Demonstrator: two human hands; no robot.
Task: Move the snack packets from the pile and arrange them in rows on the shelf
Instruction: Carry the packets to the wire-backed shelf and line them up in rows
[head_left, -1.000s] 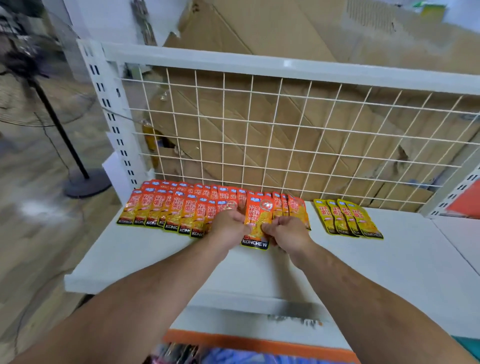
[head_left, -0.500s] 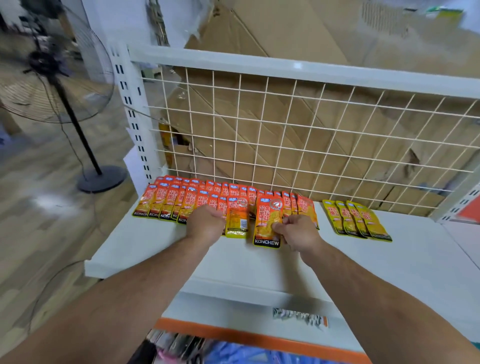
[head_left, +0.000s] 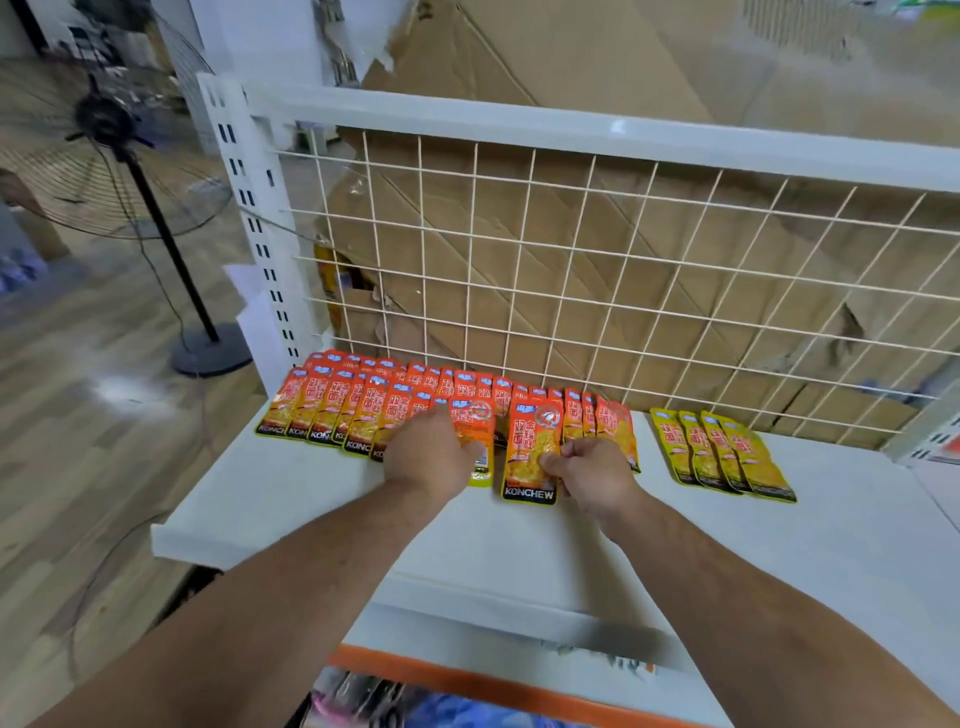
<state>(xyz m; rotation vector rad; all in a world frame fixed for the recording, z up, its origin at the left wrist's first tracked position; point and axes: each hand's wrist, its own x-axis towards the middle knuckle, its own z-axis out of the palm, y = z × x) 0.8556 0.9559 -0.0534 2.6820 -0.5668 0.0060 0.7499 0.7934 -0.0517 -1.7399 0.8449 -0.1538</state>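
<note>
Orange snack packets (head_left: 332, 405) lie overlapping in rows along the back left of the white shelf (head_left: 291, 499). My left hand (head_left: 434, 457) holds one orange packet (head_left: 475, 426) at the right end of the front row. My right hand (head_left: 592, 475) pinches another orange packet (head_left: 530, 457), marked KONCHEW, by its right edge; it lies flat on the shelf. Behind my right hand a few more orange packets (head_left: 608, 421) overlap.
Several yellow packets (head_left: 722, 457) lie in a short row at the right. A white wire grid (head_left: 571, 270) with cardboard behind it closes the shelf's back. A standing fan (head_left: 119, 156) is on the wooden floor at the left. Coloured goods (head_left: 415, 706) show below the shelf.
My left hand has drawn one orange packet leftward to the row's end, apart from the one my right hand holds. The camera view has shifted left, showing more of the fan.
</note>
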